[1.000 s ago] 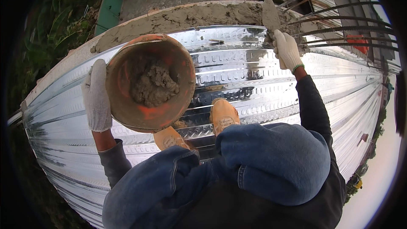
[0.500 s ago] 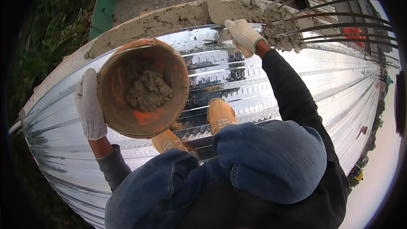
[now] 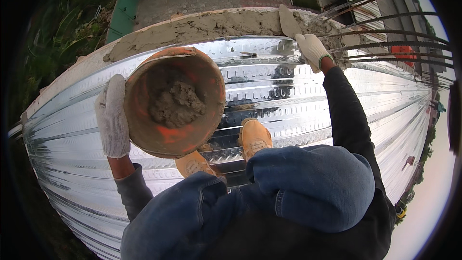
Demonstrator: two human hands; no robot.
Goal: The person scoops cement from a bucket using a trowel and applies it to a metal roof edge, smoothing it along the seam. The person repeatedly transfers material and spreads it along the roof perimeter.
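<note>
My left hand (image 3: 114, 118), in a white knit glove, grips the left side of an orange bucket (image 3: 211, 125) smeared with grey. The bucket is tilted with its mouth facing me, and a lump of wet mortar (image 3: 177, 105) lies inside. My right hand (image 3: 313, 50), gloved too, is closed round a trowel, its handle hidden by the fingers. The trowel's mortar-coated blade (image 3: 289, 21) lies against the strip of mortar (image 3: 197, 32) along the far edge, close to the rebar.
Several steel rebars (image 3: 394, 33) jut in from the right, over the mortar's right end. Ribbed shiny metal decking (image 3: 308, 110) lies under my shoes (image 3: 255, 137). Past the far edge, a paved ground (image 3: 178, 0) lies lower down, with plants (image 3: 62, 33) at left.
My right hand has moved the trowel rightward along the mortar strip, toward the rebar. The bucket and my left hand appear slightly further right, partly as the view shifts.
</note>
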